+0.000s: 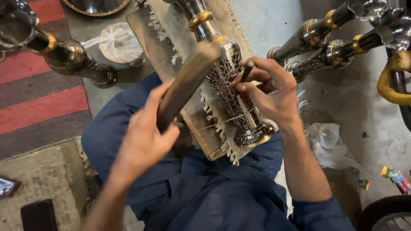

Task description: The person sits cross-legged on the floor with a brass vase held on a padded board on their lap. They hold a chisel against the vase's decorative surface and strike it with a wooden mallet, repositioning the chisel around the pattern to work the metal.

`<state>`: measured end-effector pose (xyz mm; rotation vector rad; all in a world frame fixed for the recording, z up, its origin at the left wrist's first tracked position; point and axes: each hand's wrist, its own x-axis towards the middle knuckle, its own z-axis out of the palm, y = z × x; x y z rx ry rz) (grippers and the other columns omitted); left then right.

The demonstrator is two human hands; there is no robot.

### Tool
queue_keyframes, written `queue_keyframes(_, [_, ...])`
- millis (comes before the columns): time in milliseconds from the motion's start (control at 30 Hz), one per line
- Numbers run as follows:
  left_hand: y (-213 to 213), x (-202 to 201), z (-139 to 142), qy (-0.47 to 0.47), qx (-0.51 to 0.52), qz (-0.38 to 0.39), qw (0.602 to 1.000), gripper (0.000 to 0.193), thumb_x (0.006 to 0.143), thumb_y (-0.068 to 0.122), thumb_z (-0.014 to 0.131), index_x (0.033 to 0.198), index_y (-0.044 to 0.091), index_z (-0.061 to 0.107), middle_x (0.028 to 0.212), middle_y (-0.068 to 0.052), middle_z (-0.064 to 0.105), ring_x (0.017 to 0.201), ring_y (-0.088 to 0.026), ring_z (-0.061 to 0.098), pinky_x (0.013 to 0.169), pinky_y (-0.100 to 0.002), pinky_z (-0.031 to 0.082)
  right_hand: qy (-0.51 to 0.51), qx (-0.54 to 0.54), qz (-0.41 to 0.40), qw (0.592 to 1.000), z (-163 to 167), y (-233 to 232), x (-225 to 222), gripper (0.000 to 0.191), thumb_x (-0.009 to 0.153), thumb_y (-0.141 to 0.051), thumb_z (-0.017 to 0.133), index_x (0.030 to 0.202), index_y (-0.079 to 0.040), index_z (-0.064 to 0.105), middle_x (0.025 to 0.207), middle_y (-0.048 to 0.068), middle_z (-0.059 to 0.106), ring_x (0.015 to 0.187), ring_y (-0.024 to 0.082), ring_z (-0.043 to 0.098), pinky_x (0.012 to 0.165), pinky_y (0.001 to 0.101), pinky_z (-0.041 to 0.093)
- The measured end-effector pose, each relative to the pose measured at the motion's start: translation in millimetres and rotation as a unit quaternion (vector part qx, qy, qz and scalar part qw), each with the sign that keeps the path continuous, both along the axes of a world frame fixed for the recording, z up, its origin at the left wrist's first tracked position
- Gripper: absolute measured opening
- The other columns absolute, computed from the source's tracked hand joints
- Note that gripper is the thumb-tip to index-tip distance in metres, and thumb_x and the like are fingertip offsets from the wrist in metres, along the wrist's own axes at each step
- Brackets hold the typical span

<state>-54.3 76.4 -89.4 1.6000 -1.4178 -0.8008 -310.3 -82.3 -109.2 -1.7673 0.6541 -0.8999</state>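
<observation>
Left hand (143, 139) grips a curved wooden mallet (188, 81), right hand (267, 87) pinches a thin dark punch (247, 70) against the heavy-looking, slick silver engraved metal vase (235, 92), best steadied by its base.

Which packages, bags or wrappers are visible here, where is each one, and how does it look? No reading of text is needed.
Tied plastic bag: on the grey floor at top left, beside a metal vase; round, whitish, knotted on top.
Crumpled plastic bag: on the floor beside the right forearm; clear-white, flattened.
Small wrappers: on the floor at the right edge; crushed, red, green and yellow.
No signs or screens show.
</observation>
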Motion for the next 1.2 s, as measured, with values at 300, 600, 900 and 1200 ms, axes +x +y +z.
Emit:
queue_keyframes(300, [-40.1, 22.4, 57.6, -0.385, -0.061, -0.04, 0.92, 0.083, 0.08, 0.001, 0.073, 0.155, 0.021, 0.041, 0.092, -0.018, 0.06, 0.084, -0.041, 0.064, 0.076, -0.053, 0.052, -0.013, -0.029, 0.016, 0.999, 2.8, -0.4, 2.3, 0.044, 0.1, 0.013, 0.068, 0.139, 0.001, 0.053, 0.11, 0.016, 0.074, 0.105, 0.021, 0.076, 0.087, 0.03, 0.067])
queue_keyframes(600, [-47.8, 24.5, 72.4, -0.386, -0.133, -0.081, 0.909, 0.087, 0.08, -0.001, 0.073, 0.158, 0.018, 0.04, 0.096, -0.016, 0.057, 0.091, -0.04, 0.063, 0.08, -0.052, 0.051, -0.027, -0.004, -0.008, 1.0, 3.5, 3.1, 2.1, 0.045, 0.1, 0.01, 0.07, 0.141, 0.002, 0.053, 0.108, 0.015, 0.074, 0.103, 0.021, 0.076, 0.088, 0.032, 0.069])
queue_keyframes(900, [-46.8, 23.6, 75.4, -0.487, -0.165, -0.054, 0.856, 0.077, 0.085, 0.0, 0.074, 0.153, 0.02, 0.044, 0.091, -0.013, 0.058, 0.088, -0.035, 0.064, 0.084, -0.051, 0.052, 0.006, -0.026, -0.013, 1.0, 5.2, 3.5, 1.7, 0.041, 0.099, 0.009, 0.071, 0.137, 0.003, 0.057, 0.107, 0.016, 0.076, 0.1, 0.02, 0.077, 0.086, 0.0306, 0.068])
queue_keyframes(1200, [-47.3, 25.9, 71.9, -0.301, -0.121, -0.064, 0.944, 0.075, 0.084, 0.0, 0.07, 0.153, 0.018, 0.046, 0.103, -0.019, 0.058, 0.096, -0.041, 0.059, 0.089, -0.054, 0.048, -0.004, -0.031, 0.003, 1.0, 7.2, 1.8, 2.1, 0.04, 0.1, 0.009, 0.072, 0.136, 0.004, 0.057, 0.109, 0.016, 0.076, 0.102, 0.02, 0.077, 0.088, 0.0313, 0.069])
